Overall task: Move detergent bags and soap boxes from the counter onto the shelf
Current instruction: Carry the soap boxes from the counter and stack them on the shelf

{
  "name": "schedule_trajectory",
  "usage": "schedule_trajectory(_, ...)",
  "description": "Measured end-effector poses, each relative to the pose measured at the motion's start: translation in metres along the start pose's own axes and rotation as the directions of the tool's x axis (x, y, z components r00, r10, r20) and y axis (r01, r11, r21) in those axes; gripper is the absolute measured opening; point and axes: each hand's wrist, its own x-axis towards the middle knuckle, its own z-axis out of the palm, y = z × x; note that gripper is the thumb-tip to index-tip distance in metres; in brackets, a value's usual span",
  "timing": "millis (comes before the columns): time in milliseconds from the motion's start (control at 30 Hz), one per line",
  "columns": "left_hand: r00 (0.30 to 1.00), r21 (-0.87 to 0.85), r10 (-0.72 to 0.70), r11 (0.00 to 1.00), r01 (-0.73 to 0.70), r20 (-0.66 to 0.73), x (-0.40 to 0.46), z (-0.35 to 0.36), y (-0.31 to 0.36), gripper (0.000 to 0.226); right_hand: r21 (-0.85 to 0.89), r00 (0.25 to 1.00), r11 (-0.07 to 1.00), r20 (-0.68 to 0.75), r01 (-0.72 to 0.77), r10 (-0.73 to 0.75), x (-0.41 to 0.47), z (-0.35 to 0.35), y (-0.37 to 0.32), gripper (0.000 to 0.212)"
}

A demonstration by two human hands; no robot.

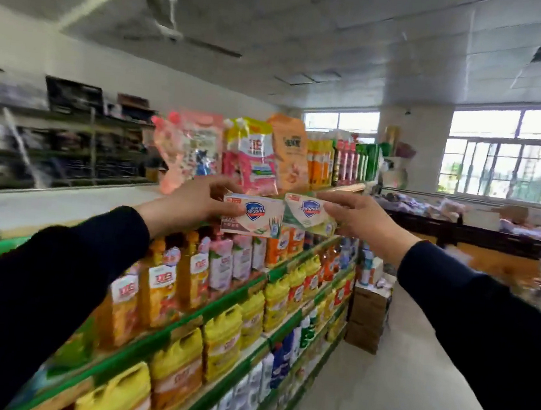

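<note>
Dark sleeves fill the lower corners, one reaching in from each side, both cut off by the frame edge. From them the left hand and the right hand meet in mid-air above the top of the green-edged shelf, each holding one soap box.

Fingers of the left hand are curled over the top edge of the left soap box, thumb below, pinching its left end. This box lies with its long axis roughly level, running left to right, printed face toward the camera. The right hand pinches the right end of the right soap box in the same way; that box tilts slightly, its left end higher, and its left edge touches or overlaps the other box. Fine print on both is too blurred to read.

Behind the boxes, detergent bags stand upright along the shelf top, their lower parts hidden by the hands and boxes. Orange bottles and yellow jugs fill the tiers below. Motion blur smears the left background.
</note>
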Motion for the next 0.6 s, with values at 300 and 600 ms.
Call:
schedule_trajectory(300,0.946,0.146,-0.179,0.964,0.224,-0.27,-0.079,-0.148,-0.03,0.024,0.119,0.946,0.973,0.237,0.196,-0.22,0.083,0.165,-0.061,0.027)
schedule_trajectory(600,0.821,0.201,-0.271,0.887,0.415,-0.502,-0.114,-0.223,-0.034,0.021,0.292,0.822,0.924,0.442,0.248,-0.361,0.147,0.267,-0.095,0.029)
